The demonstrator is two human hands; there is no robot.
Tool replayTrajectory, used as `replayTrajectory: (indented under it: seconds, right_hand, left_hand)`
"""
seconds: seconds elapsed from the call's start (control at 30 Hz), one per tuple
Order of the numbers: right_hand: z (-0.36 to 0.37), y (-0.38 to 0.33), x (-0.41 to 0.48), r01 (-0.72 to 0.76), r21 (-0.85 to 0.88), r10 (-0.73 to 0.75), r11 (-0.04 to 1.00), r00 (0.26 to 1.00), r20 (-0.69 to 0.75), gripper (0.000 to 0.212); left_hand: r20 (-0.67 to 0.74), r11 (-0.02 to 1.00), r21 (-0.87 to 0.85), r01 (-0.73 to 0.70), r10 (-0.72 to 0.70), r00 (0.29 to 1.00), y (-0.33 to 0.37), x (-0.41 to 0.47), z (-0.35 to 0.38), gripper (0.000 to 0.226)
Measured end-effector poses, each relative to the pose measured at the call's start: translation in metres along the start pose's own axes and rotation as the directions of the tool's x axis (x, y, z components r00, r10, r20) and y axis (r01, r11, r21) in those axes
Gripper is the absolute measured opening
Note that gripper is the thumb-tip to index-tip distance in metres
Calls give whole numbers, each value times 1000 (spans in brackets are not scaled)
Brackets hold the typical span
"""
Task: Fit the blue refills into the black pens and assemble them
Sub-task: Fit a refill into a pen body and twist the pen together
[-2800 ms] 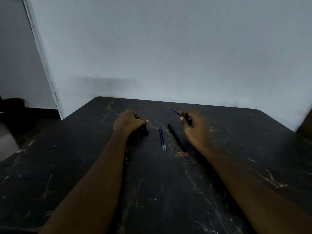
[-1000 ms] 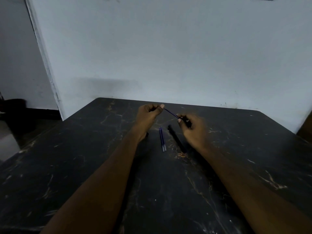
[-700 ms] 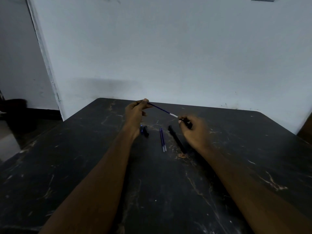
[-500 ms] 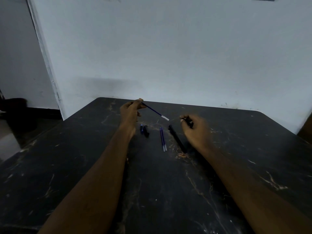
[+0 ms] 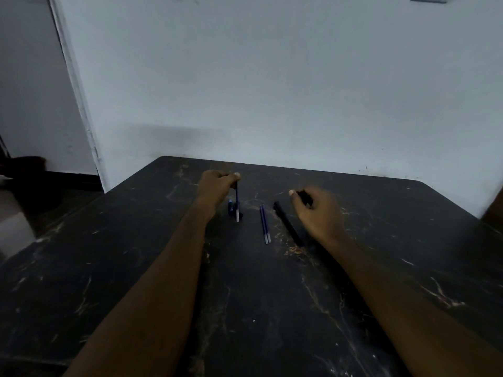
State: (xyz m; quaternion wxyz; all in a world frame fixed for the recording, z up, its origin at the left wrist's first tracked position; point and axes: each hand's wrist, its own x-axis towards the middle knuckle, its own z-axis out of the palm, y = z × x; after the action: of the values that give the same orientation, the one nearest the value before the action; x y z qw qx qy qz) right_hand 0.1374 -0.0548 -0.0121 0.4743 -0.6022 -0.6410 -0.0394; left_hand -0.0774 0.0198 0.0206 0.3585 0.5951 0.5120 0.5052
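Observation:
My left hand (image 5: pixel 217 186) pinches the top end of a blue refill (image 5: pixel 237 202), which hangs almost upright with its pale tip just over the table. Small dark and blue pen parts (image 5: pixel 232 208) lie right behind that tip. Two more blue refills (image 5: pixel 265 227) lie side by side in the middle. A black pen barrel (image 5: pixel 287 226) lies just right of them. My right hand (image 5: pixel 315 213) is closed around another black pen piece (image 5: pixel 304 197), slightly blurred.
The black marble table (image 5: pixel 136 268) has a far edge near the pale wall (image 5: pixel 272 91). The table's left edge drops to a dark floor area (image 5: pixel 24 191). A brownish mark (image 5: pixel 295 251) shows on the table by the barrel's near end.
My left hand pulled the blue refill out of the black piece in my right hand, swung it left and turned it from slanted to nearly upright over the small parts. The right hand stayed.

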Motion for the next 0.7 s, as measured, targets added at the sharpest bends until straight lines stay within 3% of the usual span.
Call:
replayTrajectory:
  seconds: [0.13,0.33,0.7]
  right_hand:
    - [-2,-1,-1,-11,16,11,1000,1000,3,35]
    - [0,0,0,-19,-8,19,1000,1000,9,37]
    - [-2,0,0,-63,-60,65,996,998,24,37]
  left_hand:
    - [-16,966,258,-16,20,1000,-15,8,-6,30]
    - [-8,833,553,-10,17,1000,-27,10,-19,30]
    - [-34,758,653,9,17,999,-23,0,-18,22]
